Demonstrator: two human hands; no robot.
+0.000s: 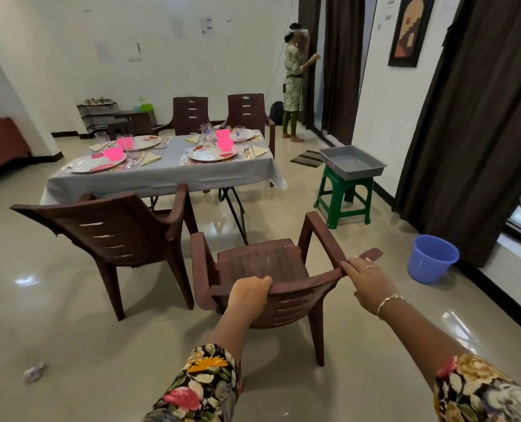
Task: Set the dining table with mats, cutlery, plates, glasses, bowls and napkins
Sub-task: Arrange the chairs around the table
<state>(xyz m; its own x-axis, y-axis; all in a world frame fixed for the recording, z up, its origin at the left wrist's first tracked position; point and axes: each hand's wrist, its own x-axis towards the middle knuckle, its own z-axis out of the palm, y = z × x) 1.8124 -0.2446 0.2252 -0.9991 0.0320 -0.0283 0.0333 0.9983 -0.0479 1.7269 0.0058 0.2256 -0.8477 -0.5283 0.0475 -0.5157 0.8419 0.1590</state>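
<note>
Four chairs (265, 263), four plates (212, 153), four bowls (113, 153), four glasses (205, 130), four napkins (151, 158) — one tray (352, 161); one bucket (431, 260)

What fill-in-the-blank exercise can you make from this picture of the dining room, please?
1. The left hand and the right hand hold the back of a brown ____.
2. The grey tray stands on a ____ stool.
3. The bucket on the floor is ____.
4. The table holds ____ pink bowls.

Missing words: chair; green; blue; four.

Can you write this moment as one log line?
action: holding chair by backrest | left hand: grips top rail | right hand: grips top rail | table: four places laid
</note>
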